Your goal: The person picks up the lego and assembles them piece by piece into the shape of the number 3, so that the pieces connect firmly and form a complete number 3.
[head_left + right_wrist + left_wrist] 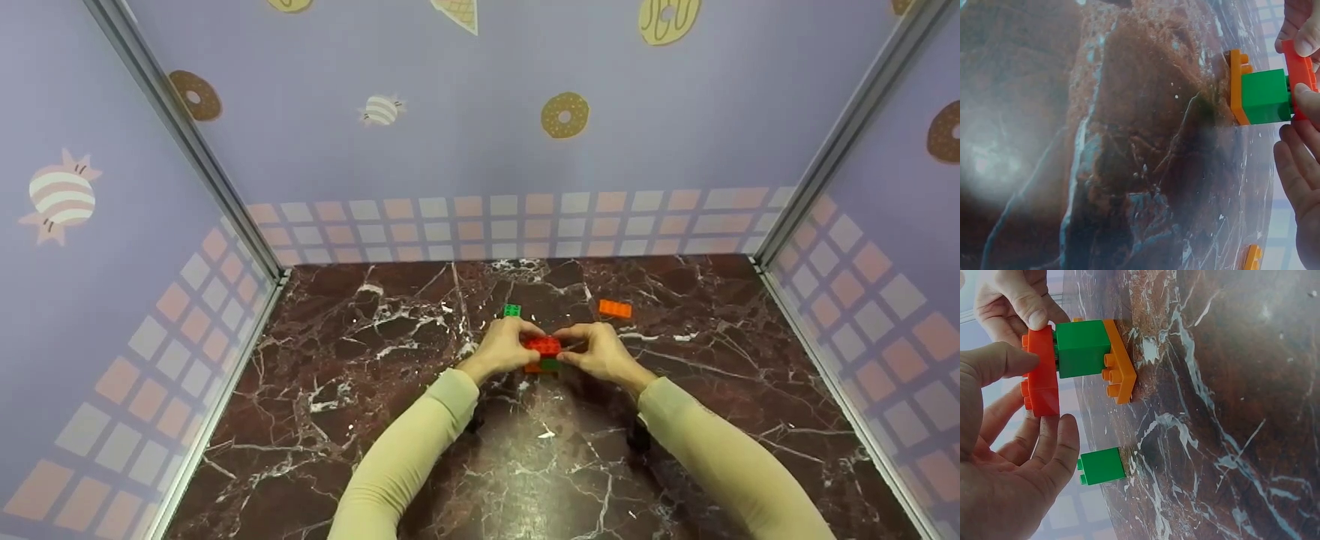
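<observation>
A red toy building brick (545,344) is pinched at one end by my left hand (501,349) and at the other by my right hand (601,354). Directly beneath it stands a green brick (1084,349) on a flat orange brick (1123,374), which lies on the table. In both wrist views the green brick's studs show in a narrow gap under the red brick. The left thumb (1008,360) presses on the red brick's near side, with fingers behind it. My right thumb (1307,100) also lies on its near side.
Behind my left hand stands a loose green brick (512,309). An orange brick (615,308) lies farther back on the right. The dark marbled table (360,435) is bounded by a patterned back wall (480,150) and side walls with metal edge strips.
</observation>
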Available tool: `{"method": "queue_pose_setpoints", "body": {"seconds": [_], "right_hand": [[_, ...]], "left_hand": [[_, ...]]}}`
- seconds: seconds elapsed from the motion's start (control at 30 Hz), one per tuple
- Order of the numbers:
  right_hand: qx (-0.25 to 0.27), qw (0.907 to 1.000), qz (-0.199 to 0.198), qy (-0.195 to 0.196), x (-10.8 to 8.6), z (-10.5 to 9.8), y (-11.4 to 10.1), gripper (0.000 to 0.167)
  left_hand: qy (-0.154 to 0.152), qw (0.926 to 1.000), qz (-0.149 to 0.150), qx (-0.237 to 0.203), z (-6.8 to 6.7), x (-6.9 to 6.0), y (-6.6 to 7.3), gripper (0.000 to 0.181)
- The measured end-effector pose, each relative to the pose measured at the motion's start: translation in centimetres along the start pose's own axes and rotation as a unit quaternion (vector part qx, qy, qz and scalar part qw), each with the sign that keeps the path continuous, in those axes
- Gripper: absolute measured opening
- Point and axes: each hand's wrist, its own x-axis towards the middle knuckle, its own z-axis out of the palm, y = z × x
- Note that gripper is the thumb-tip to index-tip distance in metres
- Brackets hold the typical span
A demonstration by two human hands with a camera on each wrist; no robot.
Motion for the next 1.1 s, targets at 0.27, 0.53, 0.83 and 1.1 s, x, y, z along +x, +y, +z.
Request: {"method": "queue_pose_setpoints", "body": {"seconds": [0.27, 0.53, 0.83, 1.1], "right_hand": [[-0.05, 0.9982, -0.031, 0.012, 0.1, 0.2, 0.4, 0.034], [-0.086, 0.9937, -0.068, 0.022, -0.1, 0.7, 0.6, 0.034], [-0.099, 0.9918, -0.071, 0.039, -0.4, 1.3, 0.9, 0.035], [-0.104, 0.9916, -0.066, 0.039, -0.3, 1.1, 0.8, 0.035]], "left_hand": [[-0.01, 0.9998, -0.005, -0.018, 0.1, 0.1, -0.5, 0.038], [-0.003, 0.9983, -0.023, -0.054, 0.6, 0.0, -1.7, 0.035], [0.003, 0.9984, -0.018, -0.053, 0.8, -0.3, -2.1, 0.035], [0.027, 0.9965, -0.019, -0.077, 1.3, -0.7, -2.4, 0.038]]}}
